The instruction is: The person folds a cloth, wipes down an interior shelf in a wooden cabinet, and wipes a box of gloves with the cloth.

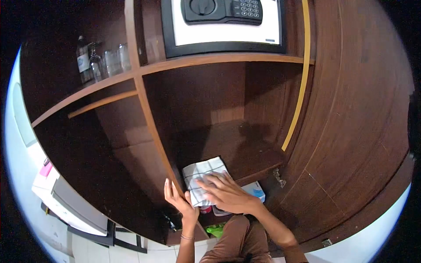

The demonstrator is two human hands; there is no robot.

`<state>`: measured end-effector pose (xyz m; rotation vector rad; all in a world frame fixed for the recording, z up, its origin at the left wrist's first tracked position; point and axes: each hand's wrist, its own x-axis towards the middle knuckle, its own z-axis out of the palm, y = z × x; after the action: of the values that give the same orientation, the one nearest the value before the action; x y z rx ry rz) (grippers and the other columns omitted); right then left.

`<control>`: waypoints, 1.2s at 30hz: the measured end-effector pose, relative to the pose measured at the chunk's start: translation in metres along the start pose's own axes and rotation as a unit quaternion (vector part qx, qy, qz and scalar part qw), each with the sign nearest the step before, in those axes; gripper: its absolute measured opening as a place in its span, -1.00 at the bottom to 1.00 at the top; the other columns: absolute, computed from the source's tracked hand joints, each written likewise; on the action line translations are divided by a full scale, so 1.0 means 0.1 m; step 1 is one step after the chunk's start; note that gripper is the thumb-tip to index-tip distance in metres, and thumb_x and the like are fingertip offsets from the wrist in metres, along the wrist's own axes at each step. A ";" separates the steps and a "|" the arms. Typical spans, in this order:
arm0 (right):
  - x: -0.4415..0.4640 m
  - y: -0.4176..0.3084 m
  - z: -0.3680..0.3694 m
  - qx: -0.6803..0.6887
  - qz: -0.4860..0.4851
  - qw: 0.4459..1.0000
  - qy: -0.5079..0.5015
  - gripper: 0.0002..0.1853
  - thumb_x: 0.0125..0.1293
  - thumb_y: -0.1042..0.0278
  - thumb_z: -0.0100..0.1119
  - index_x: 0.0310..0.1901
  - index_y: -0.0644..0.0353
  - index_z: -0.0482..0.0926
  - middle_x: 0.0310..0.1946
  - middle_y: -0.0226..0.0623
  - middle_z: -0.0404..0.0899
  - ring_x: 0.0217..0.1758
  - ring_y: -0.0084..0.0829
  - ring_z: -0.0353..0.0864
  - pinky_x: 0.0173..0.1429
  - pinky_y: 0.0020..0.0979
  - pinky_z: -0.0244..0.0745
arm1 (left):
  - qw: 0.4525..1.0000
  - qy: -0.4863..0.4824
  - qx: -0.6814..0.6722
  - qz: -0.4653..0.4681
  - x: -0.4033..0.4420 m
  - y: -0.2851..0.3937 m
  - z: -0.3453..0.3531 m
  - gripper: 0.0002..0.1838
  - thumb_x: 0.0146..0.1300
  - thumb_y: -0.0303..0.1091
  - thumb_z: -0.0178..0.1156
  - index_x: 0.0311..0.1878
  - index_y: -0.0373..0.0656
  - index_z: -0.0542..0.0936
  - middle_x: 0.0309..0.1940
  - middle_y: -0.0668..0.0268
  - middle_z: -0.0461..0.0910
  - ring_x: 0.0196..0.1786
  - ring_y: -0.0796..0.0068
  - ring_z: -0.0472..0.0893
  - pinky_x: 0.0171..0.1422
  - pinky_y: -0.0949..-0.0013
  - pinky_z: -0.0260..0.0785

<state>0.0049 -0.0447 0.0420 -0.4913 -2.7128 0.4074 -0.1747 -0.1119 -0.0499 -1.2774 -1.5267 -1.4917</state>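
Note:
A folded white cloth with dark check lines (203,170) lies on the shelf of the cabinet's middle compartment, close to the wooden divider (156,131). My right hand (228,195) rests over the cloth with its fingers stretched out across the top. At the cloth's left front corner is my left hand (180,204), its fingers extended beside the divider's front edge. Its thumb is near the cloth; whether they touch I cannot tell. Part of the cloth is hidden under my right fingers.
Below the shelf sit a blue-and-white box (255,191) and a green bag (215,230). Above is a safe with a keypad (247,9). Bottles (95,63) and glasses (112,61) stand upper left. A wooden door (346,122) flanks the right, with a metal hinge (279,179).

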 end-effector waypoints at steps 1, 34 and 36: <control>0.12 0.04 0.10 0.003 0.002 1.000 0.005 -0.33 0.63 -0.10 -0.12 0.62 0.08 0.18 0.68 0.12 -0.05 0.76 0.11 -0.16 0.74 0.18 -0.25 | 1.000 0.005 0.006 -0.005 0.00 0.01 0.00 -0.40 0.63 -0.26 0.01 0.60 -0.30 0.18 0.60 -0.20 0.13 0.58 -0.27 0.19 0.60 -0.22 0.00; 1.42 0.39 0.01 -0.150 0.173 0.956 -0.181 -0.19 0.58 -0.21 -0.36 0.72 -0.02 -0.15 0.74 0.07 -0.37 0.79 0.10 -0.52 0.74 0.20 -0.63 | 0.998 0.052 -0.016 -0.031 -0.03 -0.01 -0.05 -0.36 0.19 -0.66 0.38 0.36 -0.20 0.45 0.33 0.00 0.38 0.37 -0.10 0.38 0.38 -0.07 0.30; 1.40 0.52 0.00 -0.130 0.194 0.965 -0.118 -0.19 0.59 -0.26 -0.42 0.72 -0.01 -0.11 0.74 0.00 -0.31 0.79 0.08 -0.45 0.74 0.24 -0.56 | 0.998 0.046 -0.019 -0.031 -0.04 -0.01 -0.05 -0.36 0.21 -0.66 0.37 0.37 -0.20 0.44 0.33 -0.01 0.37 0.38 -0.09 0.38 0.38 -0.07 0.30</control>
<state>-0.1029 0.0558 0.0643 -1.1233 -2.9124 0.2157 -0.1757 -0.1177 -0.0530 -1.1752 -1.4964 -1.6030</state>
